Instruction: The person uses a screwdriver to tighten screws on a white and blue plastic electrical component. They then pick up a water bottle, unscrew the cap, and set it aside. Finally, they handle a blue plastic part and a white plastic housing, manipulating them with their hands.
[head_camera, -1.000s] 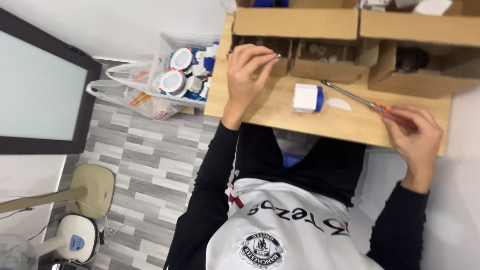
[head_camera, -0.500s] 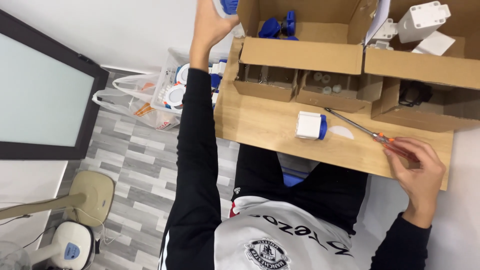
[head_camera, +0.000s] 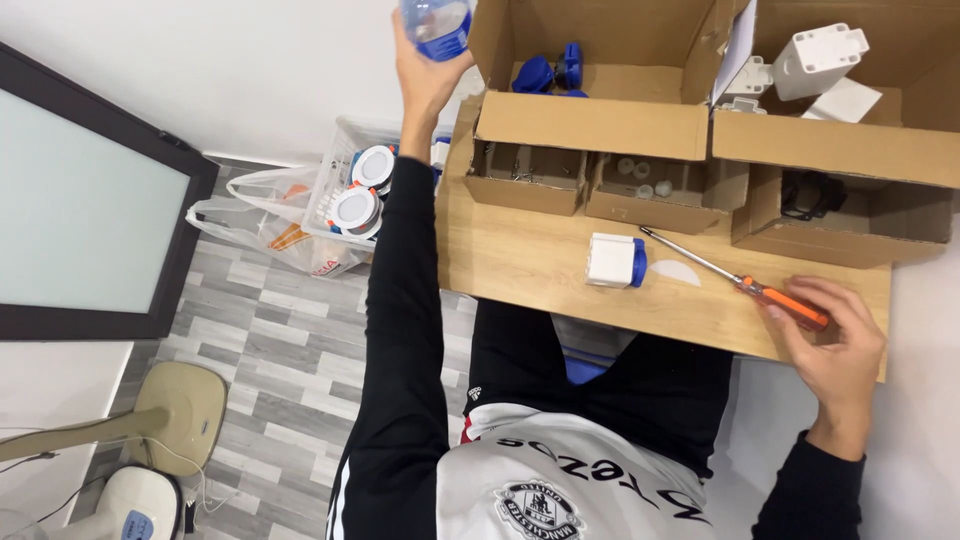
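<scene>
Cardboard boxes (head_camera: 600, 125) line the wooden table's (head_camera: 520, 260) far edge. A dark-framed panel (head_camera: 80, 200) leans left; a plastic bag (head_camera: 260, 235) lies on the floor.

The left hand (head_camera: 425, 75) has risen from the boxes, now apparently holding a blue-and-clear round part (head_camera: 436, 22).

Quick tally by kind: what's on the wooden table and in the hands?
Cardboard boxes: 5
Orange-handled screwdriver, under right hand: 1
White-and-blue part on table: 1
Clear-and-blue part in left hand: 1
Total: 8
</scene>
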